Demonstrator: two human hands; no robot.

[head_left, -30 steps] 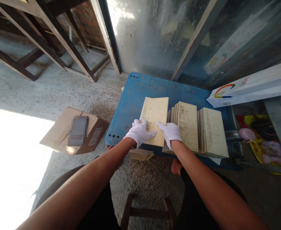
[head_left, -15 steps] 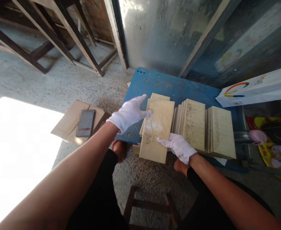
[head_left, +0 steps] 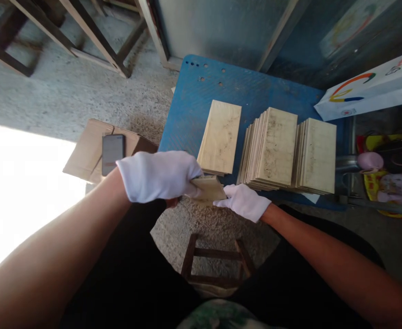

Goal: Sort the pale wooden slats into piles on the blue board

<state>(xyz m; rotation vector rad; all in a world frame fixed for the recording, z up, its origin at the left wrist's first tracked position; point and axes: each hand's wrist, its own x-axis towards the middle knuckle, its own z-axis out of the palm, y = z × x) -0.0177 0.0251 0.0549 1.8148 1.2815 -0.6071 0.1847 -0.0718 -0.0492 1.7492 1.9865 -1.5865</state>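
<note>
My left hand, in a white glove, is closed on the left end of a thin pale wooden board. At the board's right end, the fingers of my gloved right hand grip it too. The board is tilted, so its face looks strongly foreshortened, in front of the table's near edge. Just beyond it lies a low stack of similar boards on a blue table. To the right of that stand a taller, fanned stack and another stack, both with dark marks on top.
On the left, a phone rests on a cardboard box. A white printed bag is at the right, above a pink round-topped item. A wooden stool stands between my legs, and a framed glass panel rises behind the table.
The board has come down towards me and tipped from face-up to steeply tilted, uncovering the low stack. My left hand has gone from spread fingers to gripping it. My view has tilted down.
</note>
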